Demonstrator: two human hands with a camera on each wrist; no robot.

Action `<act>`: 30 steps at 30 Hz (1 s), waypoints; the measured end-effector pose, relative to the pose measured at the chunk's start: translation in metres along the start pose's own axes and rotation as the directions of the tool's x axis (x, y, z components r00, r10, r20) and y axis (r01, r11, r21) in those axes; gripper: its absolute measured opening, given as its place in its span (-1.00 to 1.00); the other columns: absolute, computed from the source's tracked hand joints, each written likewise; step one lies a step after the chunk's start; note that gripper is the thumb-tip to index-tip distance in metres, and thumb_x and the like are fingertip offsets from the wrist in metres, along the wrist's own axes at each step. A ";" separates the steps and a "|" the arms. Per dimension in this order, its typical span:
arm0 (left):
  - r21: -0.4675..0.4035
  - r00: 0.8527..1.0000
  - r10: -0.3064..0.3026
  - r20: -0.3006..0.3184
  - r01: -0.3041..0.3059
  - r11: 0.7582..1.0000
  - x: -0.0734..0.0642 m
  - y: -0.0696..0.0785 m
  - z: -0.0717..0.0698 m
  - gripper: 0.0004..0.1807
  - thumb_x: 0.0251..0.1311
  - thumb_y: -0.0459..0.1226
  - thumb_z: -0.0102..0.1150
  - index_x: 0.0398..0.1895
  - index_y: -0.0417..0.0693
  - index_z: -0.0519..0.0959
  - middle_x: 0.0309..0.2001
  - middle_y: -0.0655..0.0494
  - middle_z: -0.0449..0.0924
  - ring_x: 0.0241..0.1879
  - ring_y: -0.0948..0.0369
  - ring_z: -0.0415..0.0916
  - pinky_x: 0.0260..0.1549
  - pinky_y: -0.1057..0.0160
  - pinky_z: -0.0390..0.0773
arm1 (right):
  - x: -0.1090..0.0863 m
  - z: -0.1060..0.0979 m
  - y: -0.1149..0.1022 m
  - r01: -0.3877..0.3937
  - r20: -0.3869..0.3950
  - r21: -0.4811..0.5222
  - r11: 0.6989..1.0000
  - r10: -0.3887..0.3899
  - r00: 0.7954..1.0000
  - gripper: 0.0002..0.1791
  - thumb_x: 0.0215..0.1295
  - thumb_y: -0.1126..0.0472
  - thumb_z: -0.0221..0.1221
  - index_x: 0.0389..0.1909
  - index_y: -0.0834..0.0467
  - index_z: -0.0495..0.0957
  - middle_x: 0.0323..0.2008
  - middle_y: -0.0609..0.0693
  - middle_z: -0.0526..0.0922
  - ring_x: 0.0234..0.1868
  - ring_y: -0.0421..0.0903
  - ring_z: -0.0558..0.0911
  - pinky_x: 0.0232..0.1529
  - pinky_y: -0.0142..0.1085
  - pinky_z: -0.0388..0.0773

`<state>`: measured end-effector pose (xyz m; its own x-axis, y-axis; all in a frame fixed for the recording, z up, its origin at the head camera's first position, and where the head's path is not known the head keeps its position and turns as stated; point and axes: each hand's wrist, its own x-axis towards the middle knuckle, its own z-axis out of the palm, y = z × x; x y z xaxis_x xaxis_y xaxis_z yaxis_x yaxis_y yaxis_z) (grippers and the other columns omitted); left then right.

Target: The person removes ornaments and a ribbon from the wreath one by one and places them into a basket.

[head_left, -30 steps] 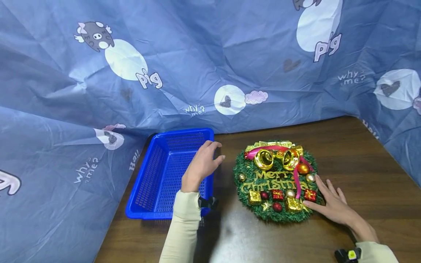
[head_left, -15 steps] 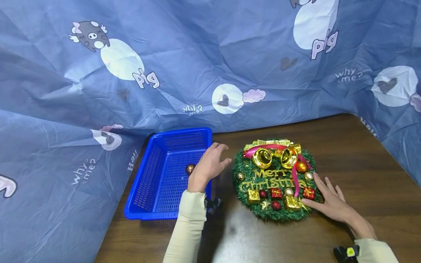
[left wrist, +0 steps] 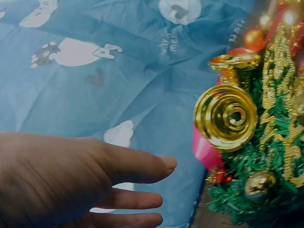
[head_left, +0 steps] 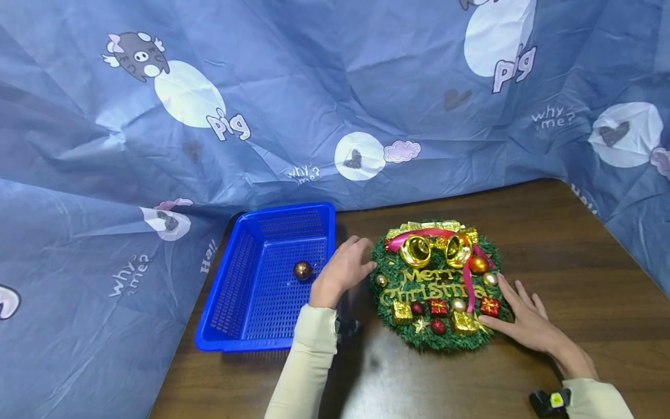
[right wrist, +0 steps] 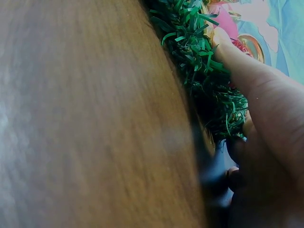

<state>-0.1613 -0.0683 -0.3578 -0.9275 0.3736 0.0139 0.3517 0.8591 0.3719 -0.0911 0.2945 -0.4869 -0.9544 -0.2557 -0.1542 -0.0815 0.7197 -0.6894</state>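
Note:
A green Christmas wreath (head_left: pixel 436 343) lies on the table, carrying gold bells (head_left: pixel 416 251), a pink ribbon, small gift boxes, baubles and gold "Merry Christmas" lettering. Between the basket and the wreath's left edge is my left hand (head_left: pixel 344 270), holding nothing. Its thumb and fingers reach toward the bells (left wrist: pixel 227 118) in the left wrist view, apart from them. My right hand (head_left: pixel 531 326) rests at the wreath's right edge with fingers spread. In the right wrist view its thumb (right wrist: pixel 232 54) lies against the greenery (right wrist: pixel 190 42). A bronze bauble (head_left: pixel 302 270) sits in the blue basket (head_left: pixel 209 343).
The basket stands at the left of the brown wooden table (head_left: pixel 419 384), next to the wreath. A blue printed cloth (head_left: pixel 293 105) hangs behind and along the left side of the table.
My left hand has moved right, from over the basket's right side toward the wreath, uncovering the bronze bauble in the basket. My right hand has stayed at the wreath's edge.

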 end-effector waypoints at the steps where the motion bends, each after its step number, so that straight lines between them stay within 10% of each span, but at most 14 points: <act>1: 0.004 1.000 -0.004 0.012 0.004 1.000 0.000 0.001 0.002 -0.55 0.19 -0.20 0.26 0.13 -0.14 0.49 0.07 -0.07 0.51 0.08 0.04 0.49 0.13 0.12 0.47 | 0.000 0.000 0.000 0.000 0.000 0.000 1.000 0.000 1.000 0.14 0.24 -0.23 0.13 0.49 -0.01 -0.51 0.48 0.33 -0.31 0.43 0.43 -0.38 0.27 0.32 -0.66; 30: 0.264 0.980 0.085 0.182 -0.132 0.955 0.013 0.018 0.043 -0.77 0.08 -0.44 0.20 -0.18 -0.07 0.62 -0.17 0.03 0.58 -0.15 0.15 0.57 -0.18 0.30 0.57 | -0.001 0.001 -0.002 -0.001 -0.005 0.002 1.000 0.001 1.000 0.15 0.23 -0.23 0.14 0.49 -0.01 -0.51 0.48 0.31 -0.33 0.43 0.43 -0.38 0.26 0.34 -0.66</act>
<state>-0.1617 -0.0330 -0.3913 -0.8555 0.5028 -0.1237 0.4921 0.8638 0.1082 -0.0899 0.2928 -0.4865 -0.9558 -0.2518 -0.1519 -0.0797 0.7189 -0.6905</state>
